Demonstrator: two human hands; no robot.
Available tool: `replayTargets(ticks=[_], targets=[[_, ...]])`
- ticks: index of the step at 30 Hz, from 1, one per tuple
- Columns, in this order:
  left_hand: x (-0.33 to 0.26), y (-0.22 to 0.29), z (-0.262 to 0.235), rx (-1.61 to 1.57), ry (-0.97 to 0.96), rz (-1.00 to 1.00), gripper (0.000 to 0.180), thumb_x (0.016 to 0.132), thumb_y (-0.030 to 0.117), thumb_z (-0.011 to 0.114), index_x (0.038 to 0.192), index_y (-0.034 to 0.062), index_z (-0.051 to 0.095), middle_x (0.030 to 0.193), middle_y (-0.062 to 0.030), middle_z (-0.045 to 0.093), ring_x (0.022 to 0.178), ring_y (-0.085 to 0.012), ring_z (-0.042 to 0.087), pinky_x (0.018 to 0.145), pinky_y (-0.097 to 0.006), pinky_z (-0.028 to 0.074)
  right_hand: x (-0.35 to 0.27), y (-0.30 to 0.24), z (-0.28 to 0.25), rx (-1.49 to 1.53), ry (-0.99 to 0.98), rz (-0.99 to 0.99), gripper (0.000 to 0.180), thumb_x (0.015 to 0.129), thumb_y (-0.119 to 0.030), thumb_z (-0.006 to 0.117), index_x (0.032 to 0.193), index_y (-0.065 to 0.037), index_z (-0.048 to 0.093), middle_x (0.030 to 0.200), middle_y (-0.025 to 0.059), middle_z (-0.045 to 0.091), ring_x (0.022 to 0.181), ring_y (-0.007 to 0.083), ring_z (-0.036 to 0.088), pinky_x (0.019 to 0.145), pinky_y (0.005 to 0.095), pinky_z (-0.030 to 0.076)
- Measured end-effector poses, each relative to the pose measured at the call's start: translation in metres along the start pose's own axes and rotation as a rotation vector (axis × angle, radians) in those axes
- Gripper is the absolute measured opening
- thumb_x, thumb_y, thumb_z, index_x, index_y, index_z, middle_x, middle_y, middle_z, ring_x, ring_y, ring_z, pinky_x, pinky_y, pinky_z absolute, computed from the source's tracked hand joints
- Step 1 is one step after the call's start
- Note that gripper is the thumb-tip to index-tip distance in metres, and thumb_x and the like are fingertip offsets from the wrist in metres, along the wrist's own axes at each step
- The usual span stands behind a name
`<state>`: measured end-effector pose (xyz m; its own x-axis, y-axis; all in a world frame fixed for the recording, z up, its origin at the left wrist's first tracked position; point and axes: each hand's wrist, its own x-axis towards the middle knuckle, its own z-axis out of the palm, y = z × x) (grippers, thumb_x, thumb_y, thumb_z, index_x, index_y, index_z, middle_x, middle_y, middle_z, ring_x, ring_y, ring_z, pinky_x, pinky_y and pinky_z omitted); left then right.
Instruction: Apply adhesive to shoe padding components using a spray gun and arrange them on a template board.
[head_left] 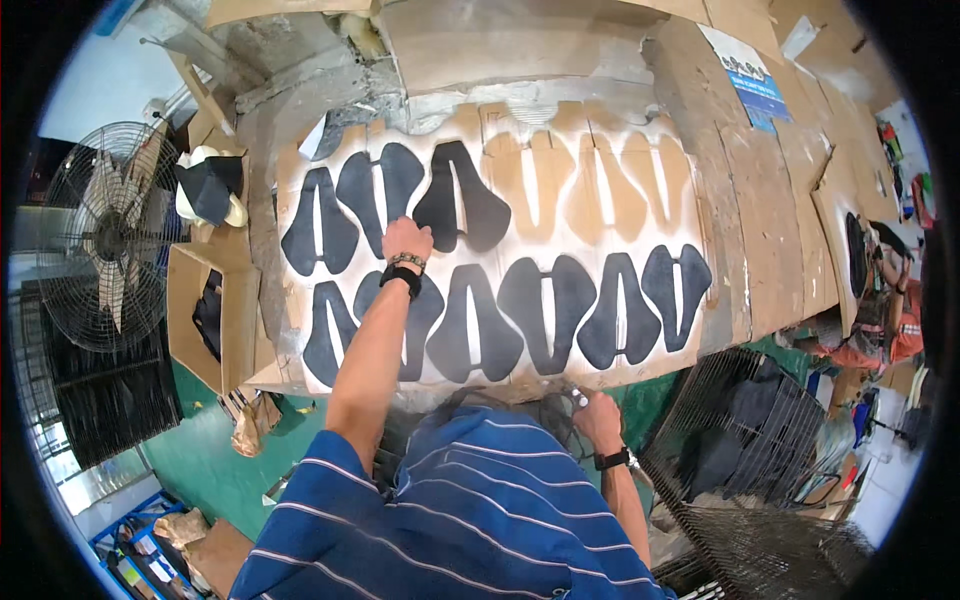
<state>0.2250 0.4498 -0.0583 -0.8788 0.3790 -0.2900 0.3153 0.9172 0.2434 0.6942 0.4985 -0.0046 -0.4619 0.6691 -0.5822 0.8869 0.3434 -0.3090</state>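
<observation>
My left hand [408,241] reaches over the cardboard-covered table with its fingers closed at the lower left edge of a black wishbone-shaped piece [483,217]. This piece lies at the right end of the far row, after two more dark pieces [320,225] of the same shape. Several matching pieces [548,315] form the near row; my left forearm hides part of one. My right hand [600,420] is closed low at the table's near edge, around a tool with a pale, silvery end [579,398]. Most of that tool is hidden.
White overspray outlines bare wishbone shapes on the cardboard sheet [605,195]. A large caged fan [110,225] and an open cardboard box [215,320] stand at left. Wire racks [745,420] with dark pieces are at lower right. A blue leaflet [755,85] lies at far right.
</observation>
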Motion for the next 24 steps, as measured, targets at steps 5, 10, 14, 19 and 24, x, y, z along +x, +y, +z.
replayTargets(ticks=[5,10,14,19,24], targets=[[-0.005,0.003,0.016,0.028,0.074,-0.133,0.053,0.081,0.043,0.081,0.103,-0.0028,0.069,0.109,-0.0239,0.070,0.098,-0.0397,0.072,0.087,-0.046,0.059,0.003,-0.006,-0.005,0.017,-0.049,-0.001,0.043,0.076,-0.009,0.065,0.118,-0.012,0.075,0.095,0.0306,0.070,0.093,0.0460,0.069,0.083,0.0526,0.056],[-0.012,0.013,0.034,0.030,0.206,-0.181,0.055,0.080,0.044,0.082,0.100,-0.0041,0.067,0.104,-0.0236,0.070,0.101,-0.0398,0.071,0.087,-0.044,0.059,0.001,-0.001,0.000,0.011,-0.004,0.005,0.038,0.077,-0.008,0.062,0.112,-0.009,0.075,0.093,0.0296,0.070,0.090,0.0458,0.069,0.081,0.0526,0.056],[-0.004,0.010,0.038,0.000,0.085,-0.182,0.047,0.085,0.037,0.078,0.108,-0.0025,0.067,0.111,-0.0233,0.069,0.096,-0.0403,0.073,0.085,-0.046,0.060,-0.001,-0.002,-0.001,0.022,0.009,-0.003,0.033,0.078,-0.008,0.060,0.108,-0.008,0.075,0.090,0.0294,0.070,0.088,0.0459,0.070,0.079,0.0529,0.057],[-0.008,0.014,0.032,-0.040,0.075,-0.169,0.031,0.086,0.030,0.071,0.097,0.0010,0.075,0.104,-0.0217,0.074,0.100,-0.0400,0.072,0.088,-0.047,0.059,0.001,-0.005,-0.008,0.020,-0.061,0.056,0.045,0.077,-0.009,0.065,0.120,-0.013,0.075,0.100,0.0289,0.071,0.096,0.0442,0.070,0.086,0.0501,0.056],[-0.021,0.010,0.019,-0.109,0.088,-0.206,0.029,0.084,0.026,0.067,0.099,0.0018,0.073,0.103,-0.0246,0.074,0.100,-0.0421,0.072,0.090,-0.049,0.057,-0.002,-0.004,-0.007,0.028,-0.026,0.046,0.040,0.077,-0.010,0.064,0.115,-0.010,0.075,0.096,0.0290,0.071,0.093,0.0448,0.070,0.084,0.0508,0.056]])
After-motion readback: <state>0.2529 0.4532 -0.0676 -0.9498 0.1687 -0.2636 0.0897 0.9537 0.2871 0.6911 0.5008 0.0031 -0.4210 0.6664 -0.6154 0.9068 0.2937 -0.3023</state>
